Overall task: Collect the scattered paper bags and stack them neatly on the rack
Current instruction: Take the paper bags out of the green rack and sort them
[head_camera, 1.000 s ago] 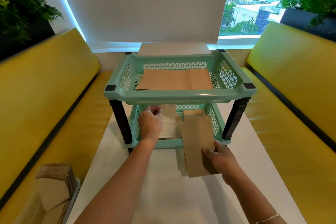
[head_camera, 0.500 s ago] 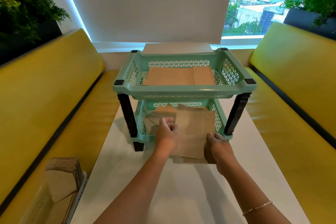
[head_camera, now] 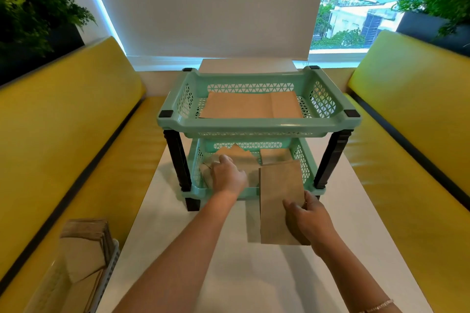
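A mint-green two-tier rack (head_camera: 256, 124) stands on the white table. Flat brown paper bags (head_camera: 250, 108) lie in its top tray. More brown bags (head_camera: 240, 157) sit in the lower tray. My left hand (head_camera: 227, 176) reaches into the lower tray and rests on those bags with curled fingers; its grip is hidden. My right hand (head_camera: 306, 221) pinches the near end of another flat brown bag (head_camera: 279, 193), which lies half over the lower tray's front rim and half above the table.
Yellow bench seats (head_camera: 63, 140) flank the white table (head_camera: 229, 274) on both sides. A grey basket with more brown bags (head_camera: 84, 256) stands at the lower left. Plants sit behind both benches. A window with a lowered blind is behind the rack.
My right hand has drawn its bag back toward me and to the right, out of the lower tray. My left hand has pushed deeper into the lower tray onto the bags there.
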Demonstrator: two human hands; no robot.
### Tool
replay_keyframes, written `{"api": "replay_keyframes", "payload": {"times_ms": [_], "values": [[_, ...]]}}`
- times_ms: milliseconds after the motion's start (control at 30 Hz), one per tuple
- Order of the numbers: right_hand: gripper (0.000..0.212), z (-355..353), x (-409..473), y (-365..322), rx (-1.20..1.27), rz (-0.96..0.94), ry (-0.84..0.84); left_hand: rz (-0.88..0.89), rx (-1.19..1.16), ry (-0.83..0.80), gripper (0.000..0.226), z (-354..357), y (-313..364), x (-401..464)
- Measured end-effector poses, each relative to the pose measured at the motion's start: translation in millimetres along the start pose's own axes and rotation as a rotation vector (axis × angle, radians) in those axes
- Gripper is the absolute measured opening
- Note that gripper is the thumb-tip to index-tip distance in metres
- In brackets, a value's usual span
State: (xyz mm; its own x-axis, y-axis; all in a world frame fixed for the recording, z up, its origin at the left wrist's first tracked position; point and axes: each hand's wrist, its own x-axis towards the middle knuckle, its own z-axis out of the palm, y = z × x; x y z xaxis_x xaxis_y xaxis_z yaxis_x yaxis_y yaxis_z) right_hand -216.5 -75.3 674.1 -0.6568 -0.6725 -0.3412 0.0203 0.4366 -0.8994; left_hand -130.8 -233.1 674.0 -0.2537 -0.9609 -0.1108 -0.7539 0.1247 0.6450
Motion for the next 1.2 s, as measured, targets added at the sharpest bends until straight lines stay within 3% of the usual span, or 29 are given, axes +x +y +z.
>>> {"api": "replay_keyframes", "payload": {"times_ms": [100,200,300,400,533,667,833,933,1100,1200], "values": [[0.043,-5,3,0,-0.012,0.035,0.010,-0.161,0.134,-0.077,0.065,10,-1,30],[0.043,-11,4,1,-0.024,0.059,0.006,-0.343,0.106,-0.038,0.080,20,-6,49],[0.041,-15,5,3,-0.023,0.079,0.000,-0.498,-0.016,0.046,0.074,31,-8,62],[0.039,-16,6,5,-0.020,0.088,-0.004,-0.547,-0.133,0.056,0.058,30,-4,65],[0.040,-13,7,5,-0.023,0.096,-0.018,-0.461,-0.120,-0.027,0.052,28,-6,68],[0.040,-10,9,5,0.006,0.102,-0.004,-0.417,-0.182,0.064,0.037,19,-4,63],[0.039,-7,14,8,0.059,0.128,0.043,-0.213,-0.590,0.151,0.030,-14,8,36],[0.035,-4,17,7,0.109,0.126,0.060,-0.165,-0.705,0.135,0.034,-24,9,15],[0.018,2,17,4,0.246,0.158,0.097,-0.165,-0.556,-0.096,0.038,-17,-3,-28],[0.021,7,12,3,0.319,0.172,0.084,-0.073,-0.434,-0.169,0.039,-1,-14,-54]]}}
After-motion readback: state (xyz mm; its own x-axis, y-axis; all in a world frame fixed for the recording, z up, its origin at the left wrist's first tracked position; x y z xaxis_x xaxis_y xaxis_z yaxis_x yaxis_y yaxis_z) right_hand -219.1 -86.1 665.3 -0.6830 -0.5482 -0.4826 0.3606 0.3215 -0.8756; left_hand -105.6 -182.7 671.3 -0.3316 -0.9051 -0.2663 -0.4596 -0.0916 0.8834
